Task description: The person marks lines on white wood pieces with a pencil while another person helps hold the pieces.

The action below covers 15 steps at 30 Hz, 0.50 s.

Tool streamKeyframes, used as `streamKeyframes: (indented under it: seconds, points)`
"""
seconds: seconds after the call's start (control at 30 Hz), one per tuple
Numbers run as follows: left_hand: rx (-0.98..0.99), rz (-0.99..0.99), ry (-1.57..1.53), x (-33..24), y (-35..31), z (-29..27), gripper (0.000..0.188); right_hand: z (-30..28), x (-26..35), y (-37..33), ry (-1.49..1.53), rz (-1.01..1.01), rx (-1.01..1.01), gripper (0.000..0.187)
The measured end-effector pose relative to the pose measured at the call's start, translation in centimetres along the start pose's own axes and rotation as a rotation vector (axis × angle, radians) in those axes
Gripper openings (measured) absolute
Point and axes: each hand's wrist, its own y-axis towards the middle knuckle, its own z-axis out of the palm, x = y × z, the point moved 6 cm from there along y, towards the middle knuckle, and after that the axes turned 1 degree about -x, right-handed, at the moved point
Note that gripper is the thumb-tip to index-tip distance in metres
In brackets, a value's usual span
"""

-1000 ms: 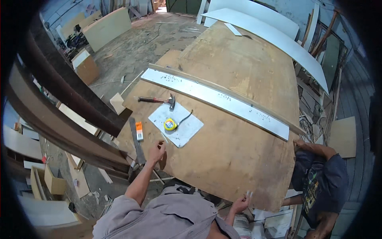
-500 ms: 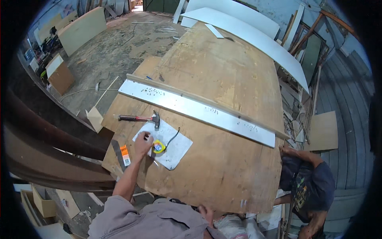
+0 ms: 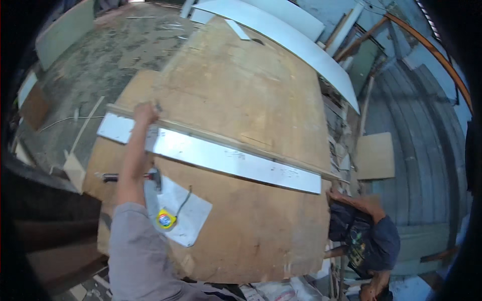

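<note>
My left hand [image 3: 145, 113] reaches across a long white board [image 3: 216, 153] to the far side of the wooden strip [image 3: 241, 141] along it. Its fingers are bent together at a small dark item [image 3: 157, 107]; blur hides what it is. Under my forearm lies a claw hammer [image 3: 156, 179], partly covered. Nearer me a yellow tape measure [image 3: 165, 218] and a thin dark cord or strap [image 3: 185, 199] rest on a white sheet [image 3: 196, 216]. Small dark specks dot the white board. My right hand is out of view.
The pieces lie on a large plywood worktop [image 3: 251, 226]. By its right edge is a co-worker [image 3: 361, 236], one hand near the board's right end. A big curved white panel [image 3: 296, 47] spans the far end. Offcuts [image 3: 339, 140] crowd the right side.
My left hand has gone from beside the tape measure to beyond the white board. My right hand has left the view at the near edge. The whole view has shifted.
</note>
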Motion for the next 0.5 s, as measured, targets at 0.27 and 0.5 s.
streamKeyframes:
  seconds: [0.27,0.5]
  points:
    - [0.169,0.112,0.097,4.8,10.7,10.6,0.042,1.2,-10.2,-15.9,0.052,0.420,0.080,0.048]
    - [0.288,-0.069,-0.281,4.4,10.5,12.2,0.052,9.9,-11.2,-33.1,0.115,0.633,0.475,0.051]
